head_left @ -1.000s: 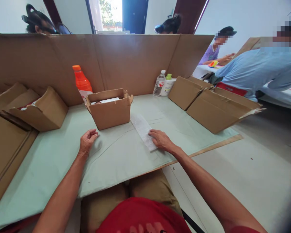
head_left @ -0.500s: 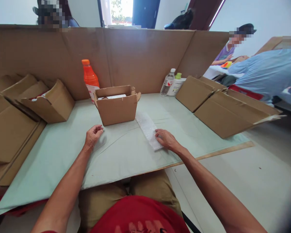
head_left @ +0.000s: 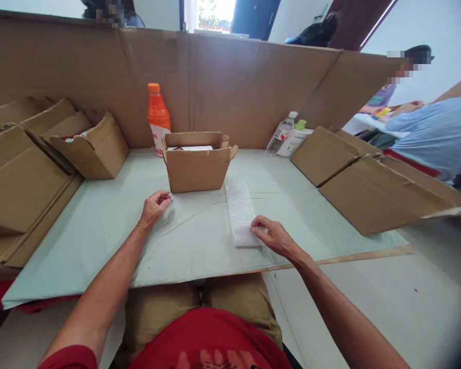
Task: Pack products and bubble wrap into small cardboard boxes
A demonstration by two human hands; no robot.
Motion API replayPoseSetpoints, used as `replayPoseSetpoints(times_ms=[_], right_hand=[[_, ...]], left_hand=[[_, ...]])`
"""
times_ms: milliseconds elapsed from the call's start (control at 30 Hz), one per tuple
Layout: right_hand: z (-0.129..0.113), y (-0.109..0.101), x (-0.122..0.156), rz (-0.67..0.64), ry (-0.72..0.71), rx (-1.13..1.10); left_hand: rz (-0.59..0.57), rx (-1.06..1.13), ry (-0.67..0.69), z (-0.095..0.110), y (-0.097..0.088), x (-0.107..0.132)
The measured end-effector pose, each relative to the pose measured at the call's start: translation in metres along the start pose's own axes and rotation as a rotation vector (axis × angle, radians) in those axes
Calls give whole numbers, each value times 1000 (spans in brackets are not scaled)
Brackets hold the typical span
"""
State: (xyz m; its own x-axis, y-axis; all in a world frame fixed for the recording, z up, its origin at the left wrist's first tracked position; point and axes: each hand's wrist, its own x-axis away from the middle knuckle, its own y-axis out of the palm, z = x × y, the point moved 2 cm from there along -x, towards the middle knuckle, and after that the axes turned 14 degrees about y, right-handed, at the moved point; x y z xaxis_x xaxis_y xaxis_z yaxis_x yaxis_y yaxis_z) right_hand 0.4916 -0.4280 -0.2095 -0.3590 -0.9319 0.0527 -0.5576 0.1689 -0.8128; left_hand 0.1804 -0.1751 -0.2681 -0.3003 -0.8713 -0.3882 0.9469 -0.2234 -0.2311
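Observation:
My left hand (head_left: pixel 155 207) rests on the table at the near left of a small brown cardboard box (head_left: pixel 197 171). Its fingers are loosely bent and a little apart, with nothing visible in them. A flat strip of clear bubble wrap (head_left: pixel 240 210) lies to the right of the box, its far end close to the box's corner. At the strip's near right edge, my right hand (head_left: pixel 272 236) has thumb and fingertips closed on the wrap. White items (head_left: pixel 195 148) show inside the open-topped box, mostly hidden by its front wall.
Several cardboard boxes (head_left: pixel 96 154) stand on the left, and two more (head_left: pixel 330 156) on the right. An orange bottle (head_left: pixel 159 115), a clear water bottle (head_left: pixel 282 136) and a white bottle (head_left: pixel 295 141) stand before a cardboard partition (head_left: pixel 246 87). A person in light blue (head_left: pixel 441 133) is at the right.
The bubble wrap has turned so that it lies straighter, its near end swung slightly left, with my right hand still at its edge. My left hand stays beside the box. The view has shifted.

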Motion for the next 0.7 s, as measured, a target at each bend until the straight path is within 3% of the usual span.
replayPoseSetpoints(times_ms=[433, 600, 700], right_hand=[[26, 12, -6, 1, 120, -86], [16, 11, 7, -34, 68, -62], [3, 5, 24, -46, -6, -69]], left_hand=[[-38, -67, 9, 1, 2, -2], [-7, -123, 31, 8, 2, 0], [76, -190, 60, 26, 0, 10]])
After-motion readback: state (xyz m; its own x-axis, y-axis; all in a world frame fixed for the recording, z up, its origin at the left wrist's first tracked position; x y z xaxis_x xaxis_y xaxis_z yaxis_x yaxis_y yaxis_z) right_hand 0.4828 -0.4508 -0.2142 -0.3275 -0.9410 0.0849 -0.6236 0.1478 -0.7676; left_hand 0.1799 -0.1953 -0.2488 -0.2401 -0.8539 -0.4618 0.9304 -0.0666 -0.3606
